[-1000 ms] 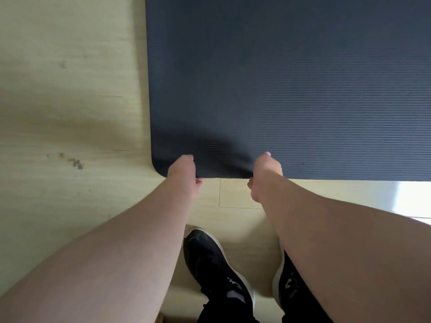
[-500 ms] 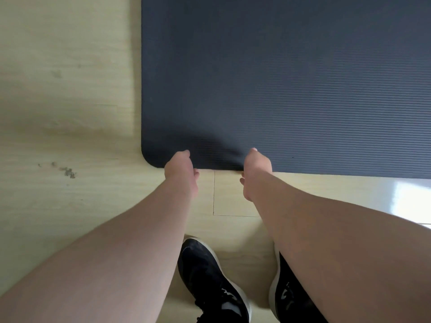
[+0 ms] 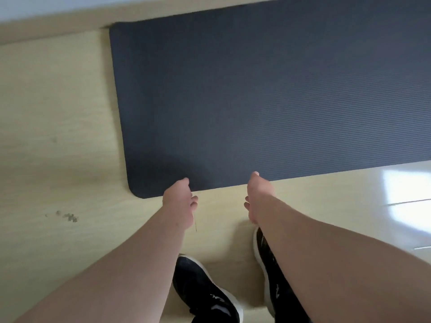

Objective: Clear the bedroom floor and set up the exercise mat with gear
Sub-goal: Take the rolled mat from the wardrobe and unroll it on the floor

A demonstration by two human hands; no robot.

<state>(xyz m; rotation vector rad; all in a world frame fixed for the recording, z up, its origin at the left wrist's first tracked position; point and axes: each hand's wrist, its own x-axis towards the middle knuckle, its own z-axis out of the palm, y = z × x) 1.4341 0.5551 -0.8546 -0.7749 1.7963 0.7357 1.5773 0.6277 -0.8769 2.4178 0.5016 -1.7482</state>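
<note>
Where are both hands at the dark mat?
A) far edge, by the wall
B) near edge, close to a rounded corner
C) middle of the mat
B: the left hand and the right hand are at the near edge of the mat, beside its rounded corner.

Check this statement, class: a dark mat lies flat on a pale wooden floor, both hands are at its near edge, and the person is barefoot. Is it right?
No: the person wears black shoes, as the head view shows. The rest holds: the mat lies flat on the floor, left hand and right hand at its near edge.
</note>
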